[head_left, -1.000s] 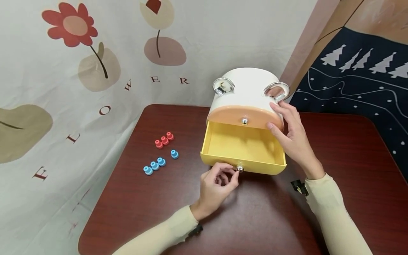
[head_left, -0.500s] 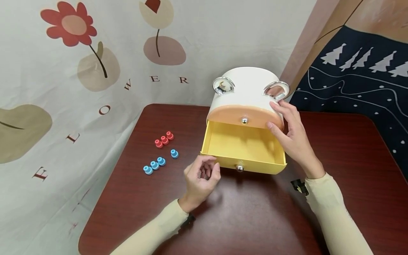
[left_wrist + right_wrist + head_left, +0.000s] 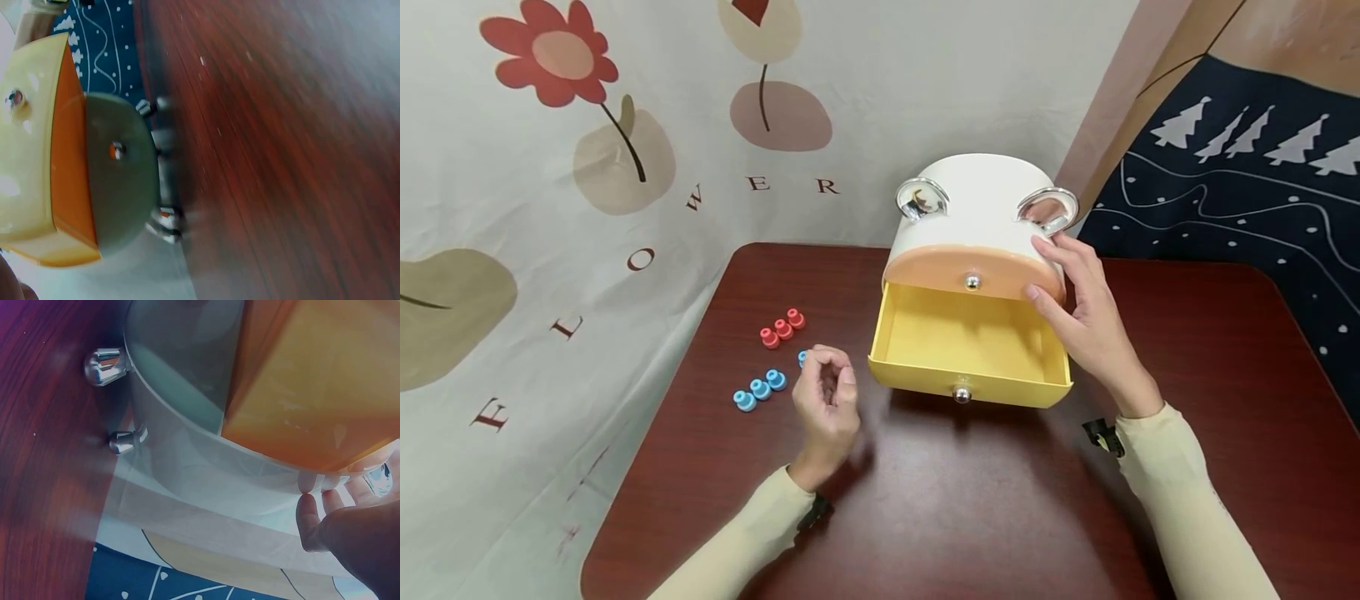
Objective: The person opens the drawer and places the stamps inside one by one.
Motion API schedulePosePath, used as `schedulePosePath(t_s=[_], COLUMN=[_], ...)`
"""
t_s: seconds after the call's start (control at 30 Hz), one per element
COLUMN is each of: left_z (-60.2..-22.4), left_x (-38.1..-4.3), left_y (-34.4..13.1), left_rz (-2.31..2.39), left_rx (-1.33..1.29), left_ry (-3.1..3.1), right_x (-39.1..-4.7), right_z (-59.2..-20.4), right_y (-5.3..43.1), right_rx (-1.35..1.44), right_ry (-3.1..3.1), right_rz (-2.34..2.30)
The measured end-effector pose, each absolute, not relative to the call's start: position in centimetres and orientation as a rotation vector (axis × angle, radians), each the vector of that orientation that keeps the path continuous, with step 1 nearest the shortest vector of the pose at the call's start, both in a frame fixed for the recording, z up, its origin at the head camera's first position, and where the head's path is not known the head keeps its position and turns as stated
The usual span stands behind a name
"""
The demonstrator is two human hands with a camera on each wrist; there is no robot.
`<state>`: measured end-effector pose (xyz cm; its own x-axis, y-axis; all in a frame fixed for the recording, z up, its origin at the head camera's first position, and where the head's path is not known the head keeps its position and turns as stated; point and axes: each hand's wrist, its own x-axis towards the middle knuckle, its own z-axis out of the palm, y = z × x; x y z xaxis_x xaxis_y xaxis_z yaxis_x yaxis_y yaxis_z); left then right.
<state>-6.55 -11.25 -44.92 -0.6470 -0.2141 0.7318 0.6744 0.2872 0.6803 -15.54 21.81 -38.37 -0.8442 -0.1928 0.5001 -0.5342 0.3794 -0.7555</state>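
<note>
A small white drawer box [image 3: 977, 187] stands on the table, its peach upper drawer [image 3: 936, 265] closed and its yellow lower drawer [image 3: 970, 333] pulled out with a bare floor. My right hand [image 3: 1090, 321] rests on the box's right front corner, thumb on the peach front and fingers on the white shell. In the right wrist view the fingertips [image 3: 306, 515] touch that shell. My left hand [image 3: 827, 404], fingers loosely curled and holding nothing, is left of the drawer. It partly hides a small blue stepped piece [image 3: 802, 358]. Three more blue pieces [image 3: 760, 389] stand left of it.
Three small red stepped pieces [image 3: 783, 329] stand in a row behind the blue ones. Silver knobs, one of them on the yellow drawer [image 3: 962, 394], and round silver ears [image 3: 922, 198] stick out from the box. A flower-printed cloth [image 3: 662, 100] hangs behind the dark red table [image 3: 970, 517].
My left hand has let go of the yellow drawer's knob and moved left, up to the blue pieces. The right hand stays on the box, and the drawer stays out.
</note>
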Motion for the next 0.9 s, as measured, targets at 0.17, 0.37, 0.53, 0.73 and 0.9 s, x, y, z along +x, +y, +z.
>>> schedulePosePath(t_s=[0.17,0.37,0.53,0.73,0.9], left_z=[-45.1,-45.0,-44.7,-44.7,-44.7], left_x=[-7.0,-7.5,-7.6,-7.6,-7.7], left_y=[-12.6,-13.9,-15.0,-15.9,-16.9], left_rz=[-1.443,-1.329,-1.197,-1.125,-1.057], left_rx=[-0.283,-0.107,0.080,0.131,0.186], left_ry=[-1.802,-1.998,-2.210,-2.360,-2.505], right_x=[-15.6,-15.5,-15.6,-15.6,-15.6], right_z=[-38.3,-38.3,-38.4,-38.3,-38.3], right_y=[21.7,21.8,21.7,21.6,21.7], right_rx=[0.633,0.626,0.632,0.628,0.627], right_ry=[-2.321,-2.316,-2.308,-2.308,-2.314], right_rz=[1.451,1.458,1.458,1.459,1.456])
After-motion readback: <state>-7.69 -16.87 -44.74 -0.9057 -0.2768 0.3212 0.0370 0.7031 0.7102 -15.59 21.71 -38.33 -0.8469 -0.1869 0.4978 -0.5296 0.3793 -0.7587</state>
